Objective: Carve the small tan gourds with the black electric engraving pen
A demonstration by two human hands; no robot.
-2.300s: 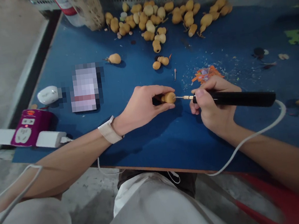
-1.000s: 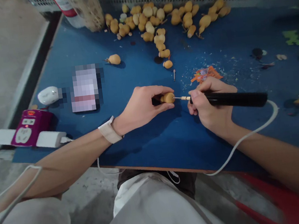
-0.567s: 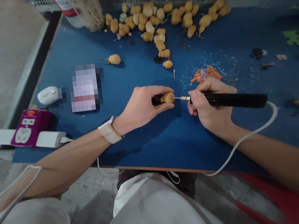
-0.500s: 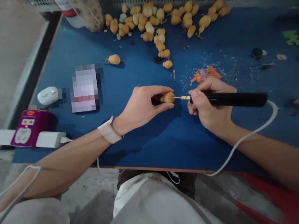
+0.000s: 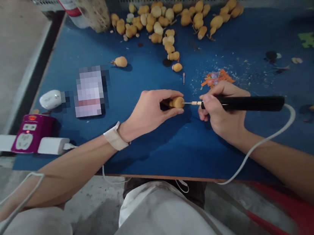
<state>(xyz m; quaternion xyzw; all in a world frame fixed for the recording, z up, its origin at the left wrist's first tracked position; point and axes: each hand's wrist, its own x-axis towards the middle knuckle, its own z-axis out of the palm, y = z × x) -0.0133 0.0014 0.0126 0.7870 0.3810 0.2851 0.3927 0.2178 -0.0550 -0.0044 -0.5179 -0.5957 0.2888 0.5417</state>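
Left hand [image 5: 151, 108] has a little gourd [image 5: 177, 102] pinched in its fingertips, right hand [image 5: 225, 111] is gripping a black pen tool [image 5: 251, 103], tip right at the gourd's end.

Blue tabletop [image 5: 161, 151] lies open in front; gourds [image 5: 150, 20] block the back.

Pale wristband [image 5: 116, 137], light grey clothing [image 5: 164, 219].
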